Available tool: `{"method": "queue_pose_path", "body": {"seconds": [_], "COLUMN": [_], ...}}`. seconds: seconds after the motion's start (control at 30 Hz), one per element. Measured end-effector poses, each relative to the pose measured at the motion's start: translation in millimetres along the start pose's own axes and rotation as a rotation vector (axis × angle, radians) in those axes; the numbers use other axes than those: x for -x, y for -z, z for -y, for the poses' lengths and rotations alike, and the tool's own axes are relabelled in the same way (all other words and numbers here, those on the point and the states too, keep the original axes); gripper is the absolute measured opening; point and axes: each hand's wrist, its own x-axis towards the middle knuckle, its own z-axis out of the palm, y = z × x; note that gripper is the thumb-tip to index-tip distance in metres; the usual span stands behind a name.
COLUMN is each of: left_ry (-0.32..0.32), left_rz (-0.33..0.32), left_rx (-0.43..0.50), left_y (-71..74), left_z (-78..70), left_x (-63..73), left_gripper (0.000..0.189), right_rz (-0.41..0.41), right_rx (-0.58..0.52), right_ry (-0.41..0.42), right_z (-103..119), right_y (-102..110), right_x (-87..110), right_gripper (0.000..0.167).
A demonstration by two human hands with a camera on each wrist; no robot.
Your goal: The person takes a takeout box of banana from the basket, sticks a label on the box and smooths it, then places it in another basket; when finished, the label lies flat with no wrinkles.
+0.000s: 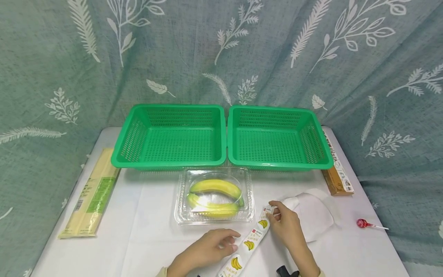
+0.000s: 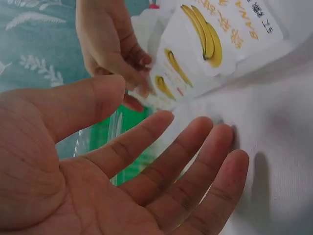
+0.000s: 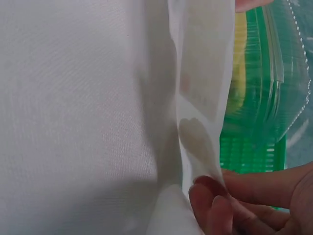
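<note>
A long white strip of banana labels (image 1: 249, 245), printed with bananas and lettering, runs slanted over the front of the table. My right hand (image 1: 285, 225) pinches its upper end between thumb and fingers; in the right wrist view the fingertips (image 3: 210, 200) show on the strip's pale back. Beside the strip's left edge is my left hand (image 1: 211, 248), palm up with fingers spread and loose in the left wrist view, holding nothing. Behind the hands, a clear lidded plastic box (image 1: 249, 215) contains yellow-green bananas (image 1: 216, 186). A pale curved white sheet or strip (image 1: 313, 215) lies right of my right hand.
Two green plastic baskets (image 1: 169, 163) (image 1: 280, 165) stand side by side at the back. A long packet of pale noodles (image 1: 91, 196) lies at the left edge. On the right are a brown-and-white box (image 1: 337, 177) and a red lollipop (image 1: 362, 223). Patterned curtain (image 1: 194, 50) hangs behind.
</note>
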Motion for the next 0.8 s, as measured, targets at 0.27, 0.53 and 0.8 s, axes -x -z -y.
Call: {"method": "queue_pose_path", "body": {"seconds": [0.27,0.53,0.8], "left_ry": [-0.01,-0.112,-0.126], "left_rz": [0.034,-0.092,-0.242], "left_rx": [-0.065,-0.073,0.0], "left_y": [-9.7,-16.4,-18.7], "left_z": [-14.1,-43.5,-67.2], "left_x": [-13.1,-24.2,-37.4], "left_gripper": [0.044,0.046,0.047], "right_rz": [0.003,-0.006,0.05], "right_rx": [-0.109,-0.277,-0.405], "right_ry": [-0.053,-0.09,-0.162], "right_z": [-2.0,4.7,17.5], "right_y": [10.8,32.1,47.8], "right_x": [9.7,29.2,46.7], "right_gripper": [0.033,0.029,0.027]}}
